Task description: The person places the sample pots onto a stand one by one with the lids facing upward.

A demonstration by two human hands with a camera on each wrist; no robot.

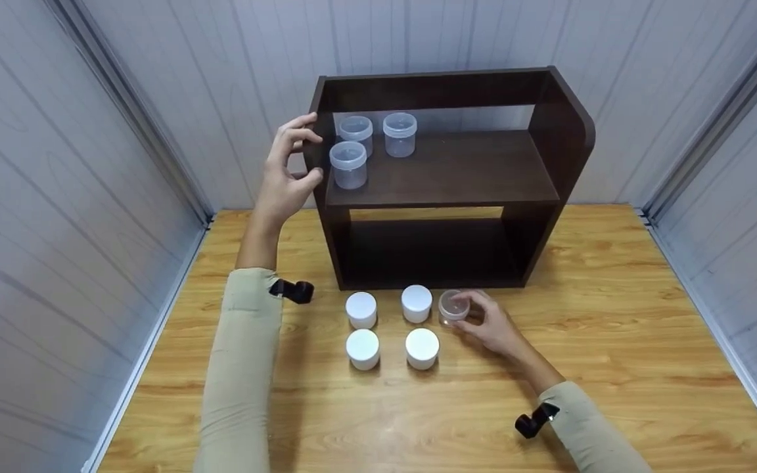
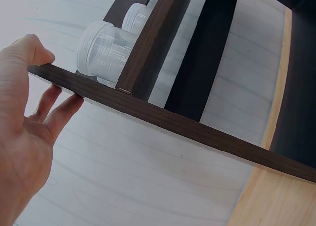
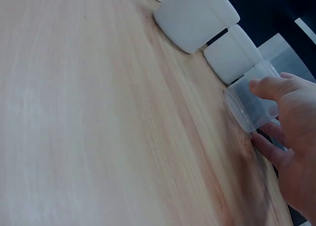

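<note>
Step in hand: pick-up of the clear jar from the table; judged as the start of a transfer, the jar not yet lifted.
Right hand: fingers curled round the clear jar, which stands on the table just right of the four white-lidded jars, in front of the shelf unit.
Left hand: grip closed on the left side panel of the shelf unit, thumb on one face and fingers on the other.
Upper shelf: three clear jars clustered at its left end; the right part is bare.
Lid: the held jar appears to carry a clear lid, though the wrist view is too blurred to confirm.
Next move calls for: a vertical lift clear of the neighbouring white-lidded jar, which stands just beside it.
</note>
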